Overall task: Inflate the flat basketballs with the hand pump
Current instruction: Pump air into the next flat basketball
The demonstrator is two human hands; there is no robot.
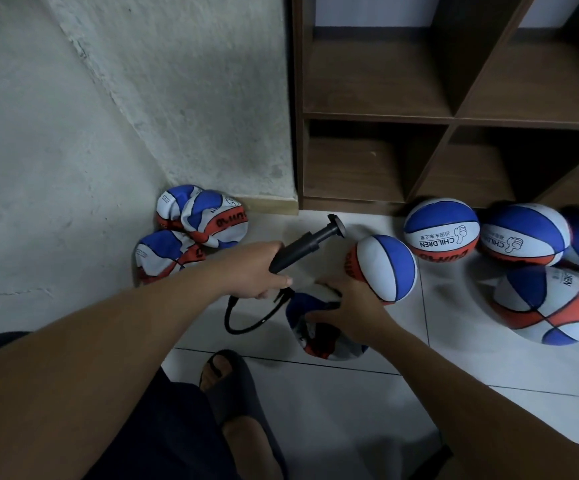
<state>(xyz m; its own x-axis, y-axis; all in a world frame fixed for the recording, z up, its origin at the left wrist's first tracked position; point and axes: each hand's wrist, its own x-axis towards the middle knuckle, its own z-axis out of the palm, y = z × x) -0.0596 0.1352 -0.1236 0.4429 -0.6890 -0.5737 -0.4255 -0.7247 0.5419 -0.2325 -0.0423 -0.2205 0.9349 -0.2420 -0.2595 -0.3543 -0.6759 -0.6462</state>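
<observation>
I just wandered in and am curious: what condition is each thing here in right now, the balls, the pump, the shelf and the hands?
Hand pump: handle pushed in, held tilted in the left hand.
Hose: looped, running to the flat ball.
Flat ball: crumpled, under the right hand.
Corner balls: deflated, piled against the wall.
Round balls: inflated, on the floor by the shelf.
Shelf: visible cubbies hold nothing.

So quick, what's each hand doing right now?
Left hand: grips the black plastic hand pump.
Right hand: holds the crumpled flat blue, white and orange basketball.
</observation>
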